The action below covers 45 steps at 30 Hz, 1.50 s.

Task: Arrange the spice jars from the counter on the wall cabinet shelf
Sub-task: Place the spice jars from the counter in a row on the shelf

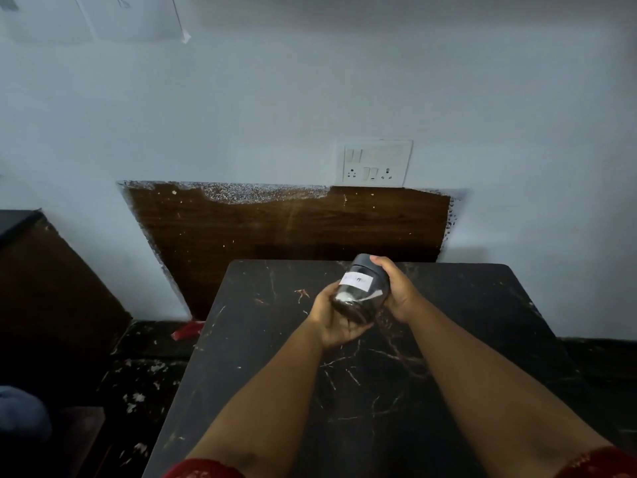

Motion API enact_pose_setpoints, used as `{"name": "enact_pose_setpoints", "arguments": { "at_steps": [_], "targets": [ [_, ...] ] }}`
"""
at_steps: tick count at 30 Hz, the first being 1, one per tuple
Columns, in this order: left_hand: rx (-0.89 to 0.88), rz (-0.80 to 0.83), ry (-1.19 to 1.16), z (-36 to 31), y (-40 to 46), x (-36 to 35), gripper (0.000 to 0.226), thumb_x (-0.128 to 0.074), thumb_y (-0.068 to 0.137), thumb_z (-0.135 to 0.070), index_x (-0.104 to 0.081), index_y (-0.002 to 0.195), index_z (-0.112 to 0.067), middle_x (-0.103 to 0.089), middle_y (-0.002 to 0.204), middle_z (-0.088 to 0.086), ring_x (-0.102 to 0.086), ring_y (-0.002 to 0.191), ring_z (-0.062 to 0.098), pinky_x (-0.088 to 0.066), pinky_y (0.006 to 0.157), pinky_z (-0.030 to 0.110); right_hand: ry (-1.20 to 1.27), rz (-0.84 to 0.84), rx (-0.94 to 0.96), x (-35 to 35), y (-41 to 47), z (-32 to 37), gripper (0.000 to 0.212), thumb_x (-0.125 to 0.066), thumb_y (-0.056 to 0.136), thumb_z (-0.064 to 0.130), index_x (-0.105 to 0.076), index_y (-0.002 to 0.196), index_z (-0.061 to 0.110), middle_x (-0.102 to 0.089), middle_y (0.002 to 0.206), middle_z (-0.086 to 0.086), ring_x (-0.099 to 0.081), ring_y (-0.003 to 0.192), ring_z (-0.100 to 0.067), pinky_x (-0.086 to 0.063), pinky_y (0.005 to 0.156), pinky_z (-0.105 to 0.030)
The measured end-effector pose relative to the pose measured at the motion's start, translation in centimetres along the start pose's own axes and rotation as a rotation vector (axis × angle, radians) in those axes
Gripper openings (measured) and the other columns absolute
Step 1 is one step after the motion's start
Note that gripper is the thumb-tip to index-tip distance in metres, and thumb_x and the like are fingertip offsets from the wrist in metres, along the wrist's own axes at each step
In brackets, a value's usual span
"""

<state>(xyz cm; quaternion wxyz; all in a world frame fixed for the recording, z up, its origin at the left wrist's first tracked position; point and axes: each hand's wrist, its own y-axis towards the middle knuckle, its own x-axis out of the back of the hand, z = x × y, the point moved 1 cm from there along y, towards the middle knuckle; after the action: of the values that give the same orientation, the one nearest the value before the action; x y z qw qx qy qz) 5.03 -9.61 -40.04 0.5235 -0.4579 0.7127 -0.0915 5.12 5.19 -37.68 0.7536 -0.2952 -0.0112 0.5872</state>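
Head view: the jar [358, 291] is held tilted above the counter [448, 374], toward its far edge. The left hand [332, 320] cups its base; the right hand [396, 293] wraps its lidded upper side. It looks rigid, smooth, fairly light and possibly breakable; grasp the body below the lid.

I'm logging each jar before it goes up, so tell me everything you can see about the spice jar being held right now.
The spice jar is a clear, plastic-looking cylinder with a dark screw lid and a white label whose writing is too blurred to read. Dark contents lie heaped at its lower end. It is tilted, lid pointing away toward the wall, held above the dark marbled counter and not touching it. The left hand cups its base from below; the right hand grips its upper side near the lid.
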Motion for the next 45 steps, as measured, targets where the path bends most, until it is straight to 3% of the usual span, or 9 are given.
{"name": "enact_pose_setpoints", "arguments": {
  "at_steps": [3,7,14,19,25,29,32,39,45],
  "targets": [
    [-0.011,0.036,0.065,0.2,-0.4,-0.9,0.054,-0.05,0.09,-0.047,-0.06,0.126,-0.009,-0.066,0.121,0.019,-0.062,0.111,0.031,-0.054,0.086,0.042,0.122,-0.017,-0.007,1.1,-1.4,-0.1,0.032,-0.062,0.089,0.039,-0.067,0.098,0.008,-0.07,0.085,-0.012,-0.066,0.077,-0.025,-0.052,0.07,-0.034],
    [-0.049,0.082,0.111,0.3,-0.9,-1.3,0.048,-0.054,0.091,-0.042,-0.062,0.123,-0.008,-0.07,0.112,0.017,-0.066,0.099,0.028,-0.056,0.081,0.04,0.209,-0.044,0.013,1.6,-2.7,-0.4,0.046,-0.067,0.085,0.041,-0.063,0.116,0.008,-0.069,0.1,-0.015,-0.066,0.089,-0.028,-0.053,0.076,-0.038],
    [-0.104,0.13,0.149,-0.1,-1.5,-1.8,0.049,-0.06,0.089,-0.039,-0.059,0.127,-0.007,-0.067,0.12,0.019,-0.065,0.108,0.031,-0.054,0.09,0.043,0.275,-0.05,0.048,1.3,-3.7,0.0,0.054,-0.066,0.086,0.042,-0.059,0.126,0.006,-0.064,0.116,-0.016,-0.064,0.097,-0.03,-0.053,0.082,-0.041],
    [-0.18,0.182,0.181,-0.7,-1.6,-2.7,0.056,-0.06,0.089,-0.04,-0.056,0.131,-0.003,-0.062,0.128,0.022,-0.059,0.118,0.032,-0.051,0.097,0.041,-0.048,0.074,0.046,1.2,-4.5,0.4,0.08,-0.078,0.073,0.046,-0.048,0.138,0.01,-0.065,0.124,-0.014,-0.063,0.112,-0.032,-0.048,0.098,-0.048],
    [-0.352,0.107,0.357,-2.3,-0.8,-4.4,0.058,-0.063,0.089,-0.044,-0.054,0.131,-0.006,-0.065,0.122,0.019,-0.065,0.11,0.029,-0.055,0.088,0.037,-0.198,-0.055,0.09,-0.2,-5.3,2.4,0.103,-0.093,0.056,0.031,-0.032,0.138,0.022,-0.055,0.125,-0.015,-0.064,0.104,-0.031,-0.059,0.08,-0.041],
    [-0.432,0.037,0.552,-3.8,-1.1,-7.6,0.051,-0.058,0.09,-0.047,-0.055,0.13,-0.016,-0.059,0.13,0.006,-0.051,0.123,0.02,-0.04,0.107,0.04,-0.327,-0.337,0.29,-0.1,-5.7,5.2,0.105,-0.093,0.049,0.038,-0.034,0.134,0.018,-0.055,0.123,-0.008,-0.058,0.108,-0.024,-0.052,0.091,-0.041],
    [-0.495,0.113,0.613,-5.0,-2.4,-12.2,0.043,-0.049,0.096,-0.043,-0.055,0.13,-0.018,-0.06,0.129,0.001,-0.049,0.125,0.017,-0.034,0.108,0.039,-0.446,-0.463,0.512,0.0,-7.3,8.9,0.099,-0.091,0.057,0.036,-0.036,0.138,0.023,-0.055,0.126,0.0,-0.054,0.113,-0.021,-0.048,0.094,-0.036],
    [-0.751,0.262,0.695,-9.6,-5.9,-26.3,0.034,-0.039,0.103,-0.032,-0.054,0.128,-0.014,-0.063,0.12,0.003,-0.055,0.113,0.016,-0.041,0.102,0.034,-0.551,-0.596,0.916,0.3,-11.3,21.4,0.102,-0.087,0.065,0.037,-0.023,0.145,0.036,-0.061,0.129,-0.004,-0.06,0.113,-0.024,-0.052,0.095,-0.037],
    [-1.05,0.239,0.826,-12.9,-8.8,-37.2,0.031,-0.051,0.097,-0.037,-0.051,0.124,-0.021,-0.063,0.119,0.004,-0.058,0.113,0.02,-0.046,0.099,0.035,-0.589,-0.654,1.168,1.8,-15.5,32.6,0.105,-0.088,0.063,0.039,-0.025,0.147,0.031,-0.063,0.118,0.006,-0.06,0.098,-0.009,-0.046,0.08,-0.019]
  ]
}}
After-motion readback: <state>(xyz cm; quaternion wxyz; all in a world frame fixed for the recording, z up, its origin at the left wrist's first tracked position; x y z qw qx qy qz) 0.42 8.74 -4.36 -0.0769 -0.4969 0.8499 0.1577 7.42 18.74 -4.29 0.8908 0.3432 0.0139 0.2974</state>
